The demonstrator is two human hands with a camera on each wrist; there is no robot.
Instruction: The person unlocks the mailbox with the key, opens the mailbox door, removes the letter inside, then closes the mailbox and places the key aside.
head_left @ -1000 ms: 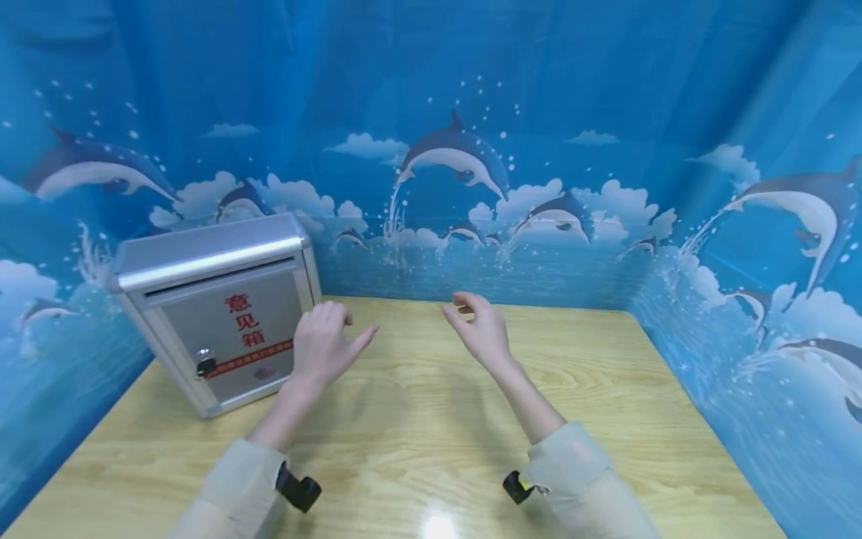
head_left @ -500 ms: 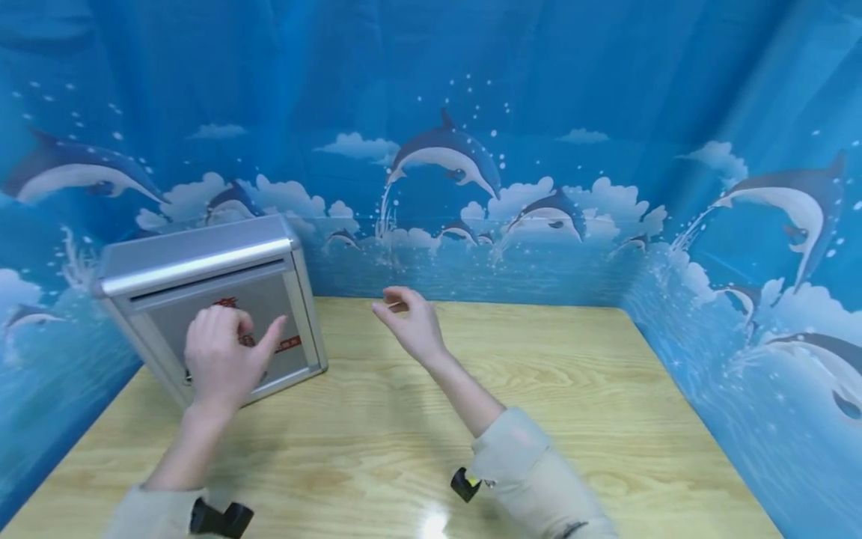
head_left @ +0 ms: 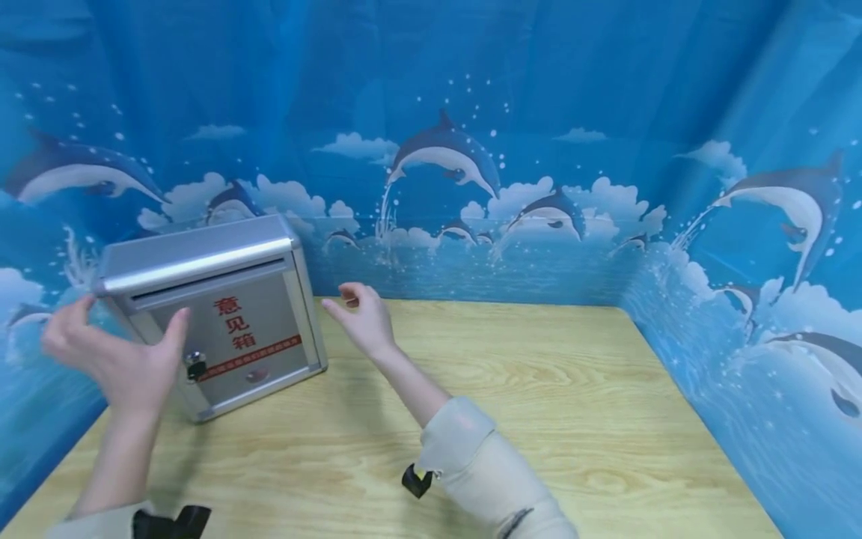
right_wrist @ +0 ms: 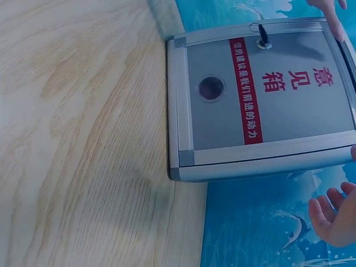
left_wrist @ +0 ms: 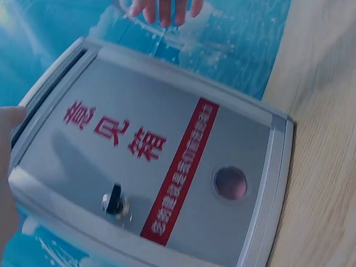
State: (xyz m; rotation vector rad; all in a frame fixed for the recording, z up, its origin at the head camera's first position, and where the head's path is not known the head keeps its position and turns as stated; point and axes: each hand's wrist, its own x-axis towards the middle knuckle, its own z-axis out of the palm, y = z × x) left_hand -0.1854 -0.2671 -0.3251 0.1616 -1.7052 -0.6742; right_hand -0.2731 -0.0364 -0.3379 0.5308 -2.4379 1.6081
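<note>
A silver metal suggestion box (head_left: pixel 209 329) with red Chinese characters, a slot along its upper front and a red stripe stands on the left of the table. A black-headed key (left_wrist: pixel 115 199) sits in its front lock. My left hand (head_left: pixel 117 359), thumb spread wide from the fingers, is at the box's left side and overlaps its front edge in the head view. Just right of the box is my right hand (head_left: pixel 364 318), fingers loosely bent with nothing in them. In the right wrist view, this right hand (right_wrist: pixel 336 219) is beside the box's side wall.
The wood-grain table (head_left: pixel 539 404) stretches to the right of the box. Blue curtains (head_left: pixel 559 75) printed with dolphins hang along the back and both sides, close behind the box. Each sleeve carries a small black camera mount (head_left: pixel 417 480).
Both hands have moved left. The left hand has crossed the box's front to its left side and spread its thumb; the right hand has come close to the right side. The box stands still.
</note>
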